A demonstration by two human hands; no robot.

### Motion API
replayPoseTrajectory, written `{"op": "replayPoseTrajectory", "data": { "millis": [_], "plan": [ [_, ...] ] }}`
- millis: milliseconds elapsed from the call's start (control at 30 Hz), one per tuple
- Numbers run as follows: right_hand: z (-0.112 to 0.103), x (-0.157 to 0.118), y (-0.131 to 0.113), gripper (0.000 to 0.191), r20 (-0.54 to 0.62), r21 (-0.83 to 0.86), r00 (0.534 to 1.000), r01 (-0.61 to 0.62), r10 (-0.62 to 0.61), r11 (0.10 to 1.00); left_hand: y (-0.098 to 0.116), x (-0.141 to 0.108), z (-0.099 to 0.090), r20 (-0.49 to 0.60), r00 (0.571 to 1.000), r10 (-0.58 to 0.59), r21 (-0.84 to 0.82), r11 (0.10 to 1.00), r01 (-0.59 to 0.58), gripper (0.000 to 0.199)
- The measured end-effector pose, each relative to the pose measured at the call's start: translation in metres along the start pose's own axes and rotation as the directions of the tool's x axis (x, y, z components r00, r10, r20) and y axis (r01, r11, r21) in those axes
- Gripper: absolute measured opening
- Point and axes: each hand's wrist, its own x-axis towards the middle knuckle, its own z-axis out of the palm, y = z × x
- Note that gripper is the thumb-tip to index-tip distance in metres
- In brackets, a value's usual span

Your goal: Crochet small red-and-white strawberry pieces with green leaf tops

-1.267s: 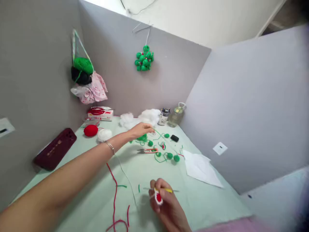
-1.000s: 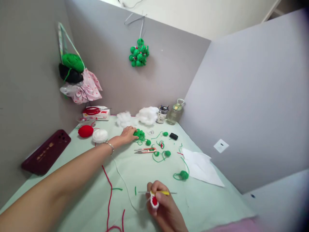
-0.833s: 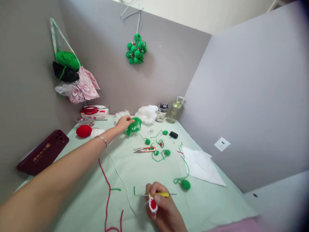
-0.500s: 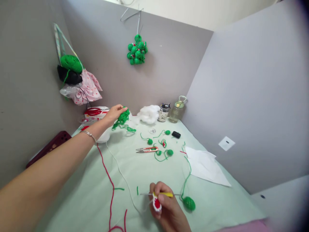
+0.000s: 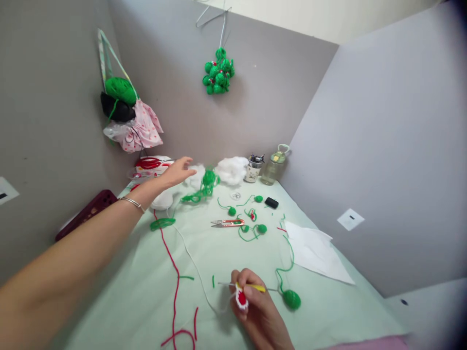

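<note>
Left hand (image 5: 177, 173): open, empty, your nearer one to the green yarn (image 5: 209, 179).
Yarn: just apart, at that hand's four o'clock, strung two-to-eight.
Right hand (image 5: 265, 311): yours, gripping yellow hook (image 5: 260, 288) and red-and-white piece (image 5: 241, 297).

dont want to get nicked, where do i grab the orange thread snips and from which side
Probably best by the orange handle, coming from the picture's right: the snips lie flat with their blades pointing left, away from that approach. The open left hand looks free for it; the right hand holds a yellow-handled hook.
</note>
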Motion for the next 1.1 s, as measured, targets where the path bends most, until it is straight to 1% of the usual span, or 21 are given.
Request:
{"op": "replayPoseTrajectory", "data": {
  "millis": [67,133,200,267,333,367,433,500,567,633,700,800,867,900,1000,1100],
  "plan": [
    [-0.001,0.000,0.000,0.025,-0.011,-0.005,1.000,-0.002,0.002,1.000,-0.008,-0.007,-0.008,0.045,0.999,-0.003,0.110,0.994,-0.002,0.040],
    [-0.002,-0.001,0.000,0.025,-0.023,-0.015,1.000,-0.006,0.006,1.000,-0.015,-0.019,-0.023,0.114,0.993,-0.025,0.195,0.981,0.002,0.039],
    [-0.004,-0.002,0.000,0.026,-0.037,-0.026,0.999,-0.006,0.005,1.000,-0.022,-0.038,-0.038,0.165,0.984,-0.060,0.254,0.967,0.016,0.038],
    [-0.003,-0.002,-0.001,0.027,-0.055,-0.030,0.998,-0.006,0.004,1.000,-0.032,-0.063,-0.049,0.194,0.976,-0.097,0.286,0.958,0.038,0.036],
    [-0.001,-0.003,-0.001,0.029,-0.068,-0.018,0.998,-0.003,0.002,1.000,-0.045,-0.090,-0.052,0.193,0.973,-0.126,0.295,0.953,0.065,0.023],
    [0.001,-0.003,-0.002,0.029,-0.067,-0.010,0.998,-0.002,0.002,1.000,-0.052,-0.103,-0.051,0.193,0.971,-0.138,0.295,0.952,0.077,0.020],
    [0.004,-0.003,-0.002,0.028,-0.056,0.001,0.998,0.004,-0.003,1.000,-0.064,-0.124,-0.046,0.182,0.972,-0.152,0.277,0.956,0.098,0.024],
    [0.006,-0.003,-0.002,0.026,-0.046,0.004,0.999,0.009,-0.009,1.000,-0.070,-0.136,-0.041,0.166,0.975,-0.148,0.215,0.970,0.111,0.019],
    [0.008,-0.003,-0.004,0.025,-0.050,-0.004,0.999,0.002,-0.003,1.000,-0.067,-0.141,-0.039,0.151,0.979,-0.135,0.110,0.987,0.119,0.023],
    [0.011,-0.002,-0.008,0.024,-0.058,-0.019,0.998,-0.015,0.014,1.000,-0.057,-0.143,-0.042,0.145,0.982,-0.124,-0.030,0.991,0.129,0.027],
    [0.018,0.001,-0.015,0.023,-0.059,-0.045,0.998,-0.025,0.022,0.999,-0.044,-0.146,-0.048,0.141,0.983,-0.120,-0.190,0.971,0.146,0.026],
    [0.035,0.011,-0.026,0.025,-0.018,-0.114,1.000,0.009,-0.011,0.993,-0.026,-0.153,-0.054,0.099,0.986,-0.136,-0.417,0.894,0.165,0.029],
    [0.050,0.021,-0.032,0.028,0.037,-0.172,0.999,0.026,-0.020,0.985,-0.021,-0.160,-0.055,0.080,0.985,-0.151,-0.532,0.829,0.170,0.029],
    [0.057,0.027,-0.033,0.030,0.065,-0.203,0.998,0.015,-0.002,0.979,-0.021,-0.163,-0.054,0.076,0.985,-0.158,-0.578,0.798,0.173,0.028],
    [0.075,0.049,-0.034,0.042,0.149,-0.275,0.986,-0.029,0.073,0.961,-0.024,-0.171,-0.050,0.088,0.981,-0.172,-0.675,0.714,0.186,0.024],
    [0.090,0.074,-0.030,0.044,0.171,-0.348,0.977,-0.064,0.131,0.935,-0.027,-0.177,-0.046,0.129,0.976,-0.177,-0.722,0.658,0.215,0.021]
  ]
}}
